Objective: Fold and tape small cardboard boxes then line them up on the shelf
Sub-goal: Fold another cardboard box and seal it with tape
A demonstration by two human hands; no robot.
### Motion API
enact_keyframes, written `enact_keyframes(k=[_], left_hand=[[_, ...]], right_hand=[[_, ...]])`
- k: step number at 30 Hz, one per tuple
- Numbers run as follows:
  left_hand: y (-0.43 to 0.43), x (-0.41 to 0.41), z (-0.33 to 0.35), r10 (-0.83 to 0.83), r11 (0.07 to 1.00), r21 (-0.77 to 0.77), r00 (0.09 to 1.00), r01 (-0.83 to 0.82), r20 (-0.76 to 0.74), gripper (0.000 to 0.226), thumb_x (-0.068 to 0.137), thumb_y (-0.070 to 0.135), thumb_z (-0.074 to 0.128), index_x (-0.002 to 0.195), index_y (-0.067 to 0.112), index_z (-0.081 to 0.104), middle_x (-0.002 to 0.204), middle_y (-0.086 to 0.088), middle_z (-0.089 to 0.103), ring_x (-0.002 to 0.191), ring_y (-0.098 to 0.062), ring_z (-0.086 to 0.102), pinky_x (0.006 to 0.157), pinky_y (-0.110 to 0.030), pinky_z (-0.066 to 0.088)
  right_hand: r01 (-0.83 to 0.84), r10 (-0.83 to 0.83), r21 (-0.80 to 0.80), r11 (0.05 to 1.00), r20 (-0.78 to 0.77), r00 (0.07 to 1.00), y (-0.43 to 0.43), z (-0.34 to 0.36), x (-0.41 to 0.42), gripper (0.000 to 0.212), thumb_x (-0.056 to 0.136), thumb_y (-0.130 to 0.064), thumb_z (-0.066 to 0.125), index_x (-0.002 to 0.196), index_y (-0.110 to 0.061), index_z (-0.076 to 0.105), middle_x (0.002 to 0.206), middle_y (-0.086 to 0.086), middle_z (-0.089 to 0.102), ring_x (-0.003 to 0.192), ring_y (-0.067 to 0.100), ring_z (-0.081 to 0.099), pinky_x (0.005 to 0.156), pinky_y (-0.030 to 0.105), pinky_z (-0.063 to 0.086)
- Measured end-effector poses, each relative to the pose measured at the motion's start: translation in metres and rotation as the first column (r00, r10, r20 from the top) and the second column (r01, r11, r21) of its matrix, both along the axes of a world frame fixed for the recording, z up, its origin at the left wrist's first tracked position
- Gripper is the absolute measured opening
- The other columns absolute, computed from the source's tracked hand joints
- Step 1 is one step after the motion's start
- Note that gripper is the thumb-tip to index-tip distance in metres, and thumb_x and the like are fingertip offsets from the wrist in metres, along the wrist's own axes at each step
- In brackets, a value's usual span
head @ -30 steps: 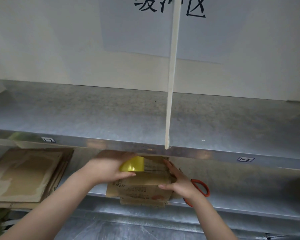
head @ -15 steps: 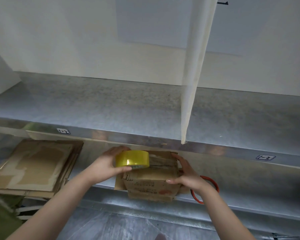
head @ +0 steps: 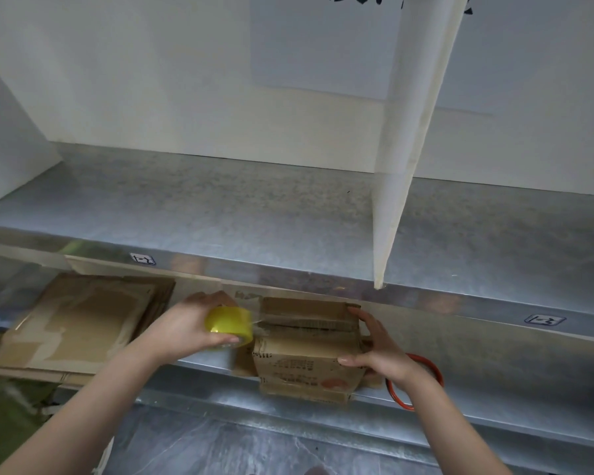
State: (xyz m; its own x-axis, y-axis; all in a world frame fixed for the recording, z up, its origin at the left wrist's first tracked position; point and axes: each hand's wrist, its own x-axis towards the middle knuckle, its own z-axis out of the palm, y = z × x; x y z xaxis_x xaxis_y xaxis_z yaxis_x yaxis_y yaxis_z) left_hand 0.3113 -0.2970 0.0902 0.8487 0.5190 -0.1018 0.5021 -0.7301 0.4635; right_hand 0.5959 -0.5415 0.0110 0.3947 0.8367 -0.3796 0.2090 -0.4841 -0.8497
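Note:
A small brown cardboard box (head: 306, 358) with printed text stands on the front edge of the lower metal shelf (head: 494, 382). My left hand (head: 182, 329) grips a yellow roll of tape (head: 229, 324) just left of the box's top, and a clear strip stretches from the roll onto the closed top flaps. My right hand (head: 379, 353) holds the box's right side, thumb on the front face and fingers along the top right edge.
A stack of flat cardboard blanks (head: 79, 322) lies on the lower shelf at left. Orange-handled scissors (head: 417, 382) lie behind my right wrist. The upper metal shelf (head: 220, 214) overhangs the box, with a white divider panel (head: 405, 149) standing on it.
My left hand has pulled the tape roll leftward off the box top, drawing a strip across the flaps. The right hand stays on the box's right side. The camera has come closer.

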Motion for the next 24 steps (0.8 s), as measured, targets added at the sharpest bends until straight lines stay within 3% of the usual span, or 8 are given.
enact_keyframes(k=[4, 9, 15, 24], left_hand=[[0.012, -0.003, 0.005, 0.012, 0.998, -0.06, 1.0, -0.012, 0.0, 0.061, 0.06, 0.078, 0.068, 0.112, 0.051, 0.054, 0.107, 0.031, 0.06, 0.096, 0.007, 0.057, 0.081, -0.018, 0.047], [0.025, 0.008, 0.004, 0.002, 0.998, 0.057, 1.0, -0.001, -0.027, 0.052, 0.063, 0.066, 0.075, 0.108, 0.054, 0.051, 0.11, 0.028, 0.055, 0.098, -0.001, 0.053, 0.082, -0.018, 0.041], [0.029, 0.016, -0.027, 0.032, 0.986, 0.164, 0.963, 0.013, -0.269, 0.054, 0.07, 0.059, 0.071, 0.116, 0.04, 0.052, 0.12, 0.01, 0.056, 0.107, -0.016, 0.053, 0.086, -0.03, 0.046], [0.024, 0.026, -0.072, 0.067, 0.997, 0.039, 0.967, -0.059, -0.245, 0.056, 0.073, 0.057, 0.072, 0.121, 0.037, 0.053, 0.123, 0.01, 0.05, 0.111, -0.016, 0.049, 0.08, -0.029, 0.043]], right_hand=[[0.0, 0.0, -0.001, 1.0, -0.01, 1.0, 0.001, 0.001, 0.0, 0.107, 0.055, -0.049, 0.087, 0.144, -0.05, 0.027, 0.154, -0.01, 0.024, 0.14, 0.018, 0.028, 0.115, 0.046, 0.032], [0.01, -0.01, 0.003, 1.0, 0.0, 1.0, 0.001, 0.001, -0.002, 0.108, 0.054, -0.051, 0.087, 0.144, -0.048, 0.028, 0.154, -0.01, 0.026, 0.139, 0.017, 0.029, 0.115, 0.045, 0.033], [0.026, -0.026, 0.0, 1.0, -0.019, 0.999, 0.001, -0.001, -0.003, 0.106, 0.052, -0.052, 0.089, 0.139, -0.056, 0.029, 0.152, -0.012, 0.026, 0.136, 0.016, 0.031, 0.113, 0.042, 0.035], [0.063, -0.062, 0.015, 0.998, -0.059, 0.996, 0.003, -0.001, -0.007, 0.106, 0.05, -0.052, 0.091, 0.137, -0.058, 0.031, 0.152, -0.012, 0.03, 0.135, 0.019, 0.036, 0.11, 0.047, 0.041]])
